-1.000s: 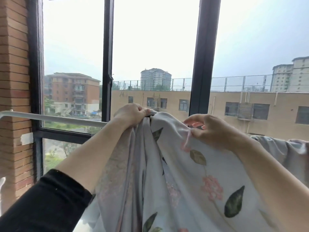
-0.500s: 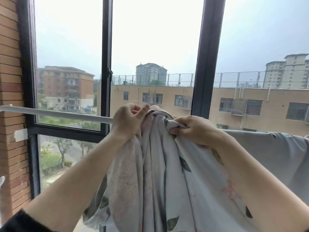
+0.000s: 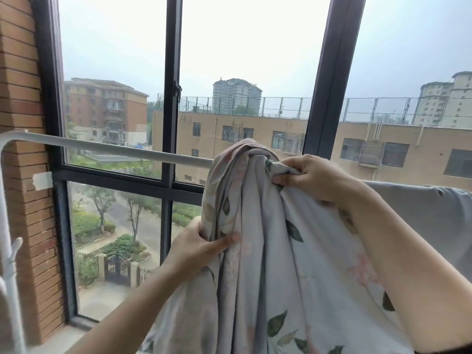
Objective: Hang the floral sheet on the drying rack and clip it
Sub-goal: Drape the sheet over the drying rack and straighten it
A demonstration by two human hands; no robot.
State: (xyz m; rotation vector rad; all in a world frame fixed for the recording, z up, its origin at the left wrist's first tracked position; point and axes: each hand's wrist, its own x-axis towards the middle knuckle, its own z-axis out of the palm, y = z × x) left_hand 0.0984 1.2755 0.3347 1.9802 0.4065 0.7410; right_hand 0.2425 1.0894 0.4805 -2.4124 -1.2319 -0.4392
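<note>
Floral sheet [image 3: 293, 251]: pale grey fabric printed with green leaves and pink blooms, gathered into vertical folds. It is draped over the drying rack rail [image 3: 115, 149], with its peak just right of centre view and its bulk hanging toward 5 o'clock.

Window frame [image 3: 171, 98]: dark metal, spanning the background from 10 to 2 o'clock.

Brick wall [image 3: 23, 98]: occupies the 9 o'clock edge.

The rail is a white bar. It runs from the 9 o'clock edge toward centre and disappears under the sheet.

Plain grey cloth [image 3: 421, 208]: stretched at rail height, at 3 o'clock of the peak, behind my right forearm.

My right hand [image 3: 311, 175]: at 3 o'clock of the peak, fingers curled tight, pinching a fold of the sheet at rail height.

My left hand [image 3: 201, 245]: at 7 o'clock of the peak, below the rail. The thumb lies across the front of the gathered edge and the other fingers wrap behind it, gripping the sheet.
</note>
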